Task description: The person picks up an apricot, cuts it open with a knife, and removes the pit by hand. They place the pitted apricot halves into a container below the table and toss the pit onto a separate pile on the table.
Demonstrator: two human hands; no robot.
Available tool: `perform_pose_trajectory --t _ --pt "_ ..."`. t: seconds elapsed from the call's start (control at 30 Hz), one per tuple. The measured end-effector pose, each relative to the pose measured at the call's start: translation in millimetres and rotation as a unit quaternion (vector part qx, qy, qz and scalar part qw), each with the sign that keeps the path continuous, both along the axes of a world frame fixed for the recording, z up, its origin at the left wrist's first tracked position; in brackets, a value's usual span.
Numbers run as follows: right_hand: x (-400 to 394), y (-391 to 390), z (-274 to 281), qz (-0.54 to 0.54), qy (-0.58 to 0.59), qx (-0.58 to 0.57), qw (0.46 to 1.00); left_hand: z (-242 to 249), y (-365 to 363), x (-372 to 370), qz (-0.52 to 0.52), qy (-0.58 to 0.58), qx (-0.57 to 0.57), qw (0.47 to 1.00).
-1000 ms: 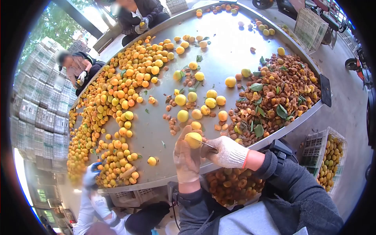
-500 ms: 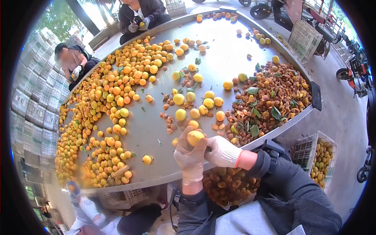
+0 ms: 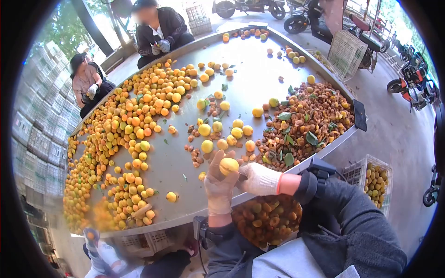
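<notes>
My left hand (image 3: 219, 187), in a pale glove, is closed around a yellow apricot (image 3: 229, 166) and holds it up over the table's near edge. Beside it, my right hand (image 3: 262, 179), in a white knit glove, is pinched shut close to the fruit. A small dark sliver shows at its fingertips, too little to name. Just beyond the hands, several loose apricots (image 3: 207, 146) lie on the metal table (image 3: 178, 185) among small brown pits (image 3: 193, 155). Below the hands sits a container of opened apricot pieces (image 3: 266, 220).
A large heap of apricots (image 3: 134, 125) covers the table's left side. Brown pits and leaves (image 3: 306, 125) are piled at the right. A crate of fruit (image 3: 375, 185) stands at the right; co-workers (image 3: 162, 32) sit around the table. Scooters (image 3: 299, 23) are parked behind.
The view has shifted slightly, so the table sits lower and more to the left. The apricot has turned a little in my left hand; my right hand stays beside it.
</notes>
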State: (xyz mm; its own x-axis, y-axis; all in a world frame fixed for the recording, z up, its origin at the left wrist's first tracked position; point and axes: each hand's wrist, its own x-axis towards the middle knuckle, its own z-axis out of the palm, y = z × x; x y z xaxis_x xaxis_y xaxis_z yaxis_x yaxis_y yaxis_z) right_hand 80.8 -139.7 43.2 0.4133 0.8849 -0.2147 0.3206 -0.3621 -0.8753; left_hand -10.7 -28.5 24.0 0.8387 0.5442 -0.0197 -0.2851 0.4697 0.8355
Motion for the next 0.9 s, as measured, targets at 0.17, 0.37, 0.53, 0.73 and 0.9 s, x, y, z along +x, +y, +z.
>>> perform_pose_trajectory --t 0.17,0.37,0.53,0.73,0.9 --pt "-10 -5 -10 -0.045 -0.107 0.024 0.993 -20 3 -5 -0.051 -0.026 -0.042 0.997" --pt "-27 5 -10 -0.137 -0.165 0.069 0.974 1 -4 -8 0.033 0.033 0.032 0.998" --pt "-34 13 -14 -0.141 -0.161 0.106 0.971 -7 -3 -10 0.086 -0.039 0.027 0.995" --pt "-36 15 -28 -0.137 -0.068 0.181 0.972 -11 -3 -12 0.049 -0.054 -0.034 0.997" --pt "-40 11 -20 -0.137 -0.106 0.151 0.973 -7 -11 -11 0.105 -0.007 0.036 0.994"
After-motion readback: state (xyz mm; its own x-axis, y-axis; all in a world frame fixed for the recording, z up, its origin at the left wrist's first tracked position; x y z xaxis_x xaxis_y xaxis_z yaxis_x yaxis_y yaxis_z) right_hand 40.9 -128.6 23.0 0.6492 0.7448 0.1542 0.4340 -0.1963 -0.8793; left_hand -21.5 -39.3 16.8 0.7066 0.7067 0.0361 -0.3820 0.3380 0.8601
